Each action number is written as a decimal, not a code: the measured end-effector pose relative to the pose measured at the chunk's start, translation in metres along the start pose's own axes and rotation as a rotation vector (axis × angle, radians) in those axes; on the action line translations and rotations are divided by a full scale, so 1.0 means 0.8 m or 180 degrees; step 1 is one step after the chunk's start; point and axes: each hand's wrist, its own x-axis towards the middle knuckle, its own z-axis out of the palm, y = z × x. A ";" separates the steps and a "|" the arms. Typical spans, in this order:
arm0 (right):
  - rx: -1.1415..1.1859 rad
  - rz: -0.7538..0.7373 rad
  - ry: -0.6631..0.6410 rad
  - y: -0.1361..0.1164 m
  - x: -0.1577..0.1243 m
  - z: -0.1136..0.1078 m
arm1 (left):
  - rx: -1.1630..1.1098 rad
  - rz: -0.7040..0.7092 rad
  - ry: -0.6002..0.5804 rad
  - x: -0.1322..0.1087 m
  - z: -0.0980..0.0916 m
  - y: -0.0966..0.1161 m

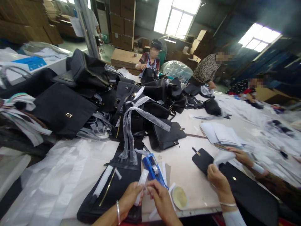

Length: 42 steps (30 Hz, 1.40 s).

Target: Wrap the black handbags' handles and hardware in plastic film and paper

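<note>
Pinching white strip (143,176) w/ L fingers (135,187), R fingers (155,185) bunched nr it, can't tell if gripping

Place was bag workshop: black bags (127,88) lay heaped on desk (183,163), centre and left; co-workers (207,69) handled goods around it; cardboard boxes (23,23) stood stacked upper left.

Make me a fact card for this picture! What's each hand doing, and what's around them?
Left hand: holds a white strip
Right hand: close beside the strip; grip unclear
Below left hand: black bag with gold zipper
Beyond right hand: blue tape dispenser
Right of right hand: round yellowish object
Neighbour's hands: holding white material
Farther back: pile of black bags
</note>
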 end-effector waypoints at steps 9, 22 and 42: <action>-0.0470 -0.0365 -0.0209 0.006 0.026 0.010 | 0.0485 0.0200 -0.0101 -0.004 -0.007 -0.001; 0.0186 0.0223 -0.0118 0.034 0.021 0.011 | 0.0671 0.0148 0.0159 0.007 0.017 0.004; -0.1699 -0.1067 -0.0240 0.092 0.080 0.023 | -0.1830 -0.1745 -0.0577 0.020 -0.042 0.036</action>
